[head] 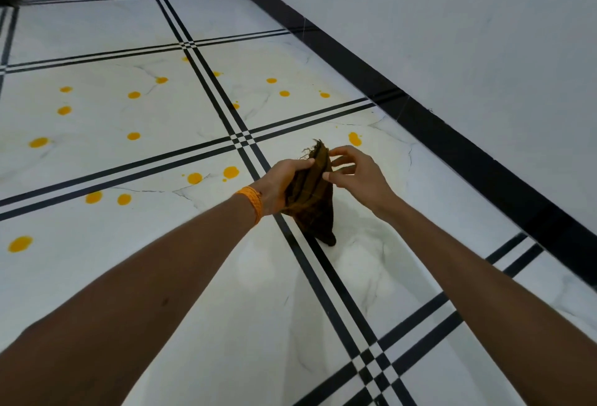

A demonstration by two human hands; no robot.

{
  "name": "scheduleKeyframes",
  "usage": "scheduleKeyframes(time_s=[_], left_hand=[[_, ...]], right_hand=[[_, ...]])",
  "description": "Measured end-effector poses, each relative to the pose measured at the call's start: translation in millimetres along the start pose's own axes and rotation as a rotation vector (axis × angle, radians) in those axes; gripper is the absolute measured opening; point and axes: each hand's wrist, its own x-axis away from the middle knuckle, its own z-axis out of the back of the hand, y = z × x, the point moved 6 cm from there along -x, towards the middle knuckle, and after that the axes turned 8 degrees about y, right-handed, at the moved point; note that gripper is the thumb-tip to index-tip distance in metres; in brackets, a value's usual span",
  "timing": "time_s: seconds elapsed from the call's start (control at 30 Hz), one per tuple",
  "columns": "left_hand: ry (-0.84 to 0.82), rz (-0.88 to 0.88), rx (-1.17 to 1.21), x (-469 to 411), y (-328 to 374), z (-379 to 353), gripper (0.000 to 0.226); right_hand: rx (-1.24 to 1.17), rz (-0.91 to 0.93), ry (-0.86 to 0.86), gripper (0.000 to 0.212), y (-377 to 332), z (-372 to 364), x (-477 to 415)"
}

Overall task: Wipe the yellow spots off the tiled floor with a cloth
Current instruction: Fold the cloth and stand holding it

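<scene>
A dark brown cloth (315, 199) with a frayed top edge hangs folded in the air above the floor. My left hand (281, 186), with an orange band on the wrist, grips the cloth from the left. My right hand (353, 173) is beside it on the right, fingers spread and touching the cloth's top edge. Several yellow spots (231, 172) dot the white marble tiled floor (97, 134), mostly left of and beyond my hands. One yellow spot (354, 138) lies just past my right hand.
A white wall (452, 34) with a black skirting (420, 121) runs along the right side. Double black lines (239, 139) cross the tiles in a grid. A dark threshold closes off the far end.
</scene>
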Motion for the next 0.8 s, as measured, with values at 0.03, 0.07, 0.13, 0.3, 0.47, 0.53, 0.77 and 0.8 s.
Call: scheduleKeyframes(time_s=[0.03, 0.07, 0.13, 0.3, 0.47, 0.53, 0.77, 0.8], left_hand=[[0.007, -0.026, -0.037, 1, 2, 1, 0.03], [0.008, -0.054, -0.071, 2, 5, 1, 0.031], [0.013, -0.116, -0.115, 2, 9, 5, 0.033], [0.067, -0.182, -0.16, 7, 14, 18, 0.033], [0.024, -0.225, -0.23, 14, 21, 19, 0.026], [0.006, -0.239, -0.238, 21, 23, 18, 0.027], [0.105, -0.296, -0.084, 31, 28, 34, 0.02], [0.144, -0.326, -0.069, 32, 29, 36, 0.019]], right_hand=[[0.004, 0.022, 0.031, 0.047, -3, 1, -2], [-0.001, 0.039, 0.055, 0.049, -6, 3, -5], [-0.042, 0.041, 0.043, 0.036, -8, 6, -12], [-0.016, 0.031, -0.024, 0.01, -8, 9, -17], [-0.016, -0.123, -0.354, 0.034, 0, -14, -10], [-0.031, -0.09, -0.353, 0.021, -4, -15, -8], [-0.058, 0.06, -0.102, 0.008, -20, 8, -15], [-0.048, 0.066, -0.057, 0.011, -22, 11, -15]])
